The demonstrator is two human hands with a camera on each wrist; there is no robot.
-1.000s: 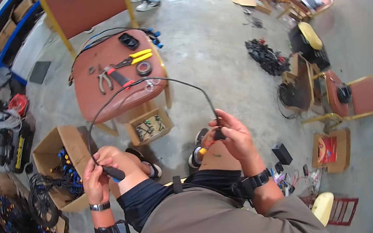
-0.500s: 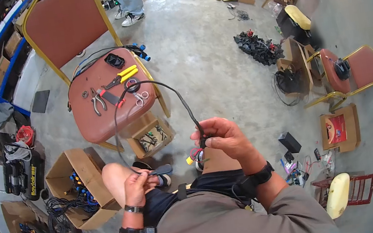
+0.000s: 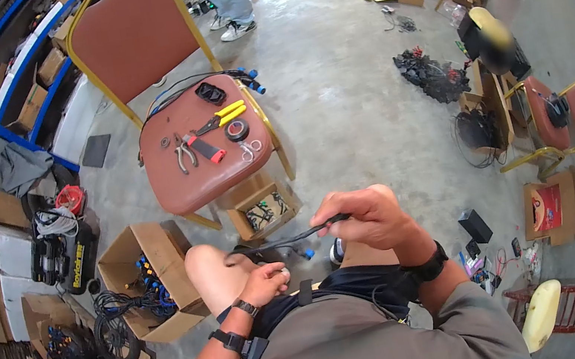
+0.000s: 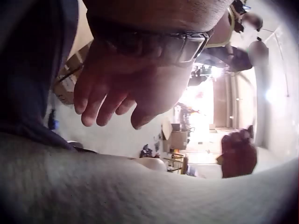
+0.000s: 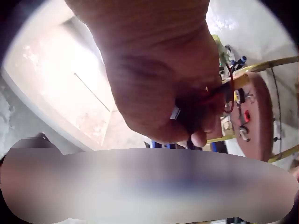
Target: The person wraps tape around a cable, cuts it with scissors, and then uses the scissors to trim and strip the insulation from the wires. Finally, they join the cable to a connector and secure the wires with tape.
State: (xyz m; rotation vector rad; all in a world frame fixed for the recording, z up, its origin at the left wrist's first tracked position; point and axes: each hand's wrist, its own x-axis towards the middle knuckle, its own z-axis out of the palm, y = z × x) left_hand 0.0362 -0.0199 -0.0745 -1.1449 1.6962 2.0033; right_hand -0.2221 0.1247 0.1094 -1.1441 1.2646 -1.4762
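Observation:
My right hand (image 3: 365, 218) grips a black cable (image 3: 286, 242) above my right thigh, thumb and fingers pinching it. The cable runs left from this hand across my lap, and a blue-ended connector (image 3: 308, 254) shows below it. In the right wrist view a thin red wire (image 5: 232, 88) loops out beside the gripping fingers, while the palm hides most of what they hold. My left hand (image 3: 266, 282) is over my lap near the left thigh. The left wrist view shows its fingers (image 4: 96, 105) loosely extended with nothing between them.
Ahead stands a chair (image 3: 172, 186) bearing pliers (image 3: 184, 154), yellow-handled wire strippers (image 3: 228, 116), a tape roll (image 3: 237, 129) and scissors (image 3: 251, 151). A small carton (image 3: 242, 224) sits below it. Cartons of cables (image 3: 164, 255) are at left; a black box (image 3: 475, 226) lies right.
My left hand has let go of its end of the cable and drawn in toward my lap. The arched cable has dropped low, while my right hand still holds it.

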